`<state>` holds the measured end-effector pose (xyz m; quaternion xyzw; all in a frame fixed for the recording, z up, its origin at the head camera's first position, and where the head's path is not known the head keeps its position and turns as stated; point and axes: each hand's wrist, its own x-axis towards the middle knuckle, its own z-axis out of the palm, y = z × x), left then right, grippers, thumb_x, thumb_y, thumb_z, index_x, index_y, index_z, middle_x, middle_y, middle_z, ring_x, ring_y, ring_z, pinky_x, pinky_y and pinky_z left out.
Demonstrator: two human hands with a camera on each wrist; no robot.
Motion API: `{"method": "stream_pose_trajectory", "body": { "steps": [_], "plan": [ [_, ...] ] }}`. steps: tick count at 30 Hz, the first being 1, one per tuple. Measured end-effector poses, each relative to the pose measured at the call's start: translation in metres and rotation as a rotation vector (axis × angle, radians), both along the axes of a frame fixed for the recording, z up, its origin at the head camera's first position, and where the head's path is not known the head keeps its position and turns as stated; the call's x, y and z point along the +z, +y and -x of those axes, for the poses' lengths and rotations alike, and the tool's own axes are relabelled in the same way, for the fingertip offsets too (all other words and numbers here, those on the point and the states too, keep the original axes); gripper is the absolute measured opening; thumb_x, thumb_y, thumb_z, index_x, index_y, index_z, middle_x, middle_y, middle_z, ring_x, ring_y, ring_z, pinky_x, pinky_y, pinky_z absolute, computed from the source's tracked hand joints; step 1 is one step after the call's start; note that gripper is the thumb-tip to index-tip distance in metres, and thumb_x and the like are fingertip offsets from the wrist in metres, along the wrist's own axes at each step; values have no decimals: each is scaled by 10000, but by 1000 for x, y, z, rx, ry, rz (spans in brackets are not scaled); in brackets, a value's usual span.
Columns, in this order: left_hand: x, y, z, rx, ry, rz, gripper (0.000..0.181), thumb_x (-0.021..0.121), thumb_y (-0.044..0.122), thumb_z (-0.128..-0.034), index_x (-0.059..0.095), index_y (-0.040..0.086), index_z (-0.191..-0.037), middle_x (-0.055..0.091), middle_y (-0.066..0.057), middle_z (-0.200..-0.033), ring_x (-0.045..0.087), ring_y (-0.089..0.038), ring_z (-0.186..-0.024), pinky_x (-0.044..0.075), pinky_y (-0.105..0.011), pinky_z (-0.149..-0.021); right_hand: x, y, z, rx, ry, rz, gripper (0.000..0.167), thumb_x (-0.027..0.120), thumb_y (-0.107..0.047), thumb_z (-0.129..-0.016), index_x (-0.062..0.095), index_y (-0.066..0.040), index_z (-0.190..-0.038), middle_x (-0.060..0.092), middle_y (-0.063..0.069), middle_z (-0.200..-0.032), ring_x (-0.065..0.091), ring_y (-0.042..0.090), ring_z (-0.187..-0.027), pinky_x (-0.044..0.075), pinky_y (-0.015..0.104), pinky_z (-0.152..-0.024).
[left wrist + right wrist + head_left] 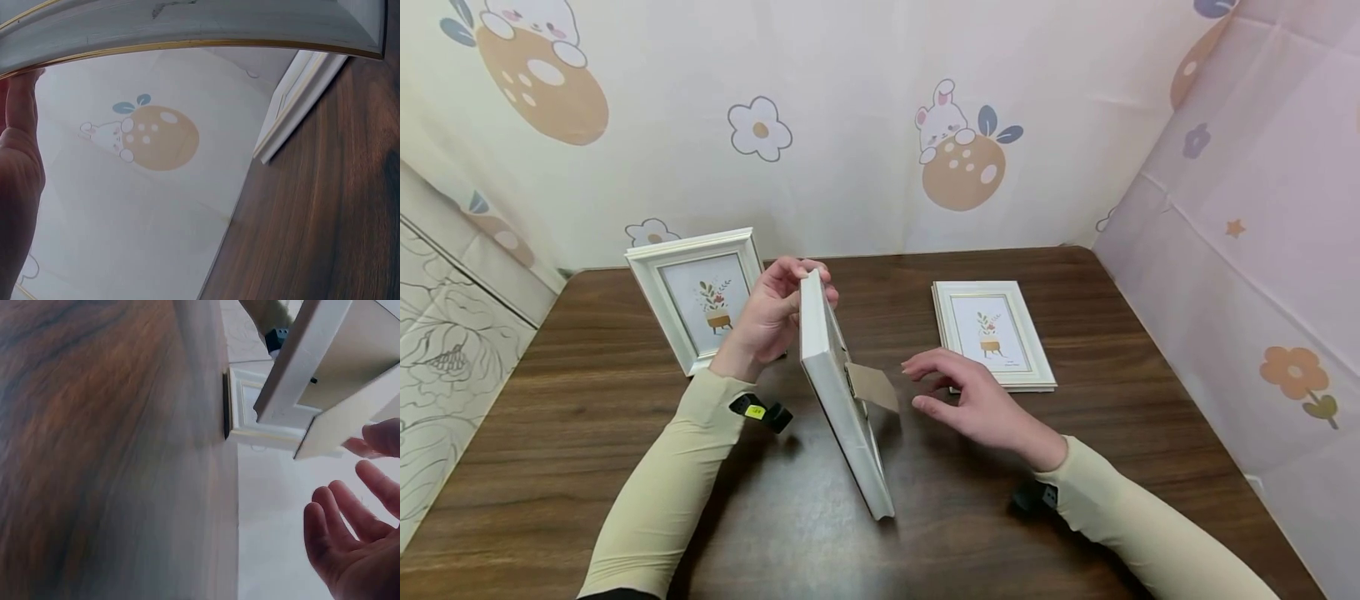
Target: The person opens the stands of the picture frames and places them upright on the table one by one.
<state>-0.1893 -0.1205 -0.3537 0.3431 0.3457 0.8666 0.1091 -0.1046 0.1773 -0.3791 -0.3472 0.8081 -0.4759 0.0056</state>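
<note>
My left hand (766,315) grips the top of a white picture frame (842,417), thumb on the near side. The frame is held tilted edge-on, its back facing right. From that back a beige stand flap (871,386) sticks out. My right hand (966,396) is just right of the flap, fingers loosely bent, holding nothing. In the right wrist view a gap shows between the right fingers (340,506) and the flap (350,415). The left wrist view shows the frame's gold-trimmed moulding (187,28) across the top.
Another white frame (664,308) with a potted-plant print stands upright at the back left. At the right, a similar frame (1032,337) lies face up, its edge looking layered. The brown wooden table (587,417) meets a patterned curtain (850,192) behind and at the right.
</note>
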Motion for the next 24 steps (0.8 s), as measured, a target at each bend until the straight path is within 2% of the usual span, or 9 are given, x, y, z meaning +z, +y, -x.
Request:
{"method": "stream_pose_trajectory", "body": {
  "steps": [6,8,11,15,19,24],
  "plan": [
    [0,2,-1,-12,6,-10,111,656,33,-889,669,95,-980,621,-114,-1102,705,-250,-949,543,-389,-909,26,-18,-15,30,-15,3,392,803,34,-798,634,-5,-1150,599,172,-1272,577,270,-1163,539,456,-879],
    [0,2,-1,-14,6,-12,113,657,29,-891,669,95,-982,621,-114,-1101,704,-253,-948,542,-389,-908,28,-21,-15,42,-18,15,412,815,36,-785,628,9,-1151,591,168,-1283,570,267,-1172,534,456,-890],
    [1,3,0,-13,11,-11,112,664,33,-890,670,97,-982,622,-112,-1100,704,-253,-948,542,-386,-906,18,-22,-10,53,-35,24,474,839,28,-762,619,5,-1181,588,140,-1308,563,266,-1197,520,477,-915],
    [0,3,0,-9,17,-4,108,661,42,-891,667,99,-982,622,-110,-1102,702,-250,-951,540,-388,-908,0,-20,-1,69,-72,22,523,849,-26,-777,616,-61,-1243,612,78,-1319,584,222,-1183,518,468,-930],
    [-1,3,0,-5,23,-1,104,659,48,-890,662,96,-983,623,-113,-1104,701,-251,-953,539,-388,-907,-5,-18,2,80,-66,20,463,833,-100,-819,632,-117,-1235,632,25,-1298,614,181,-1122,541,413,-900],
    [-2,2,-1,-7,25,1,109,663,48,-890,660,94,-989,628,-112,-1102,703,-247,-958,543,-387,-905,-4,-14,1,82,-10,37,402,829,-113,-825,653,-128,-1186,627,50,-1300,609,207,-1136,558,419,-857]
  ]
}}
